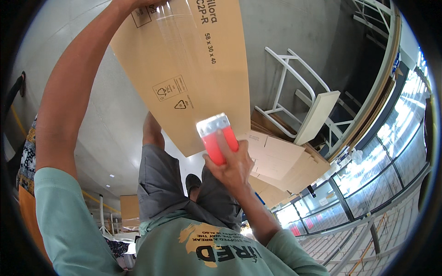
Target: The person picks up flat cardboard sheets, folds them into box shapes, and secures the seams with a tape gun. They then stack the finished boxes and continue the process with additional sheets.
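Note:
A tall brown cardboard box (216, 87) fills the upper middle, with dark print on its face. Clear packing tape (171, 27) runs down from its far end and shines in the light. My right hand (232, 163) grips a red tape dispenser (216, 145) with a toothed metal edge, held over the box's near end; whether it touches the cardboard I cannot tell. At the far left end of the box is my left hand (138, 2), mostly cut off by the upper rim, so its fingers are hidden.
White metal frames (285, 87) with a pale board (317, 117) lie to the right. Below them are flattened cardboard sheets (281, 161). Another carton (129, 207) stands on the grey floor behind my legs. At far left, a person in patterned clothing (27, 156) is close by.

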Tool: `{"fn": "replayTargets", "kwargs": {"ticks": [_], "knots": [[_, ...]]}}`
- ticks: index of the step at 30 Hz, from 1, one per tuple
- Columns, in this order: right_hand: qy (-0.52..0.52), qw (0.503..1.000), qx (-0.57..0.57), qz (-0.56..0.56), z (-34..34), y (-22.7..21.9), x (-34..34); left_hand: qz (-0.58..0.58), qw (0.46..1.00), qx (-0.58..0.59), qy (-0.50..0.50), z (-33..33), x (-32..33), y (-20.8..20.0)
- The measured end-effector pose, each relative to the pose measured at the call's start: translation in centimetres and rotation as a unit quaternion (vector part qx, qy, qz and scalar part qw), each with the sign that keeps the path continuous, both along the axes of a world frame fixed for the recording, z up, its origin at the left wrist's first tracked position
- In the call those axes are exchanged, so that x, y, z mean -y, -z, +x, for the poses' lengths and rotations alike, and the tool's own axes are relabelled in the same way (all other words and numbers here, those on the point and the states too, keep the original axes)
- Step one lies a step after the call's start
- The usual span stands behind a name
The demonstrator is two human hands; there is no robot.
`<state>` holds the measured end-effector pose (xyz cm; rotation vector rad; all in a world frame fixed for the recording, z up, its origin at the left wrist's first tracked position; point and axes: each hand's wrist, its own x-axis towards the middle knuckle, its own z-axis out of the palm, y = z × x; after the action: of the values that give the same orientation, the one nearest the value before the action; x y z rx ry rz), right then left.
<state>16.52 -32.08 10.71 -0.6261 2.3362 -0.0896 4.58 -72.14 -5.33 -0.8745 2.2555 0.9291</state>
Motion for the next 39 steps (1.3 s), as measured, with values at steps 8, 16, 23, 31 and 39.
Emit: {"fn": "replayTargets", "kwargs": {"ticks": [8, 16, 23, 31, 39], "knots": [[-0.022, 0.999, -0.021, -0.011, -0.1, 5.1, -1.3, -0.004, 0.998, -0.057, 0.013, 0.5, 0.5, 1.3], [-0.030, 0.998, -0.049, -0.041, 0.0, 6.2, -1.3, -0.018, 0.998, -0.051, 0.011, 0.3, 0.5, 1.6], [-0.024, 0.998, -0.039, -0.034, -0.2, 6.2, -0.8, -0.012, 0.999, -0.035, 0.002, 0.2, 0.4, 1.2], [-0.025, 0.999, -0.044, 0.003, 0.0, 6.7, -0.2, -0.001, 1.000, -0.022, -0.006, 0.3, 0.3, 1.1], [-0.027, 0.998, -0.052, -0.006, 0.1, 7.4, -0.2, -0.001, 0.999, -0.035, 0.008, 0.5, 0.1, 0.3]]}}
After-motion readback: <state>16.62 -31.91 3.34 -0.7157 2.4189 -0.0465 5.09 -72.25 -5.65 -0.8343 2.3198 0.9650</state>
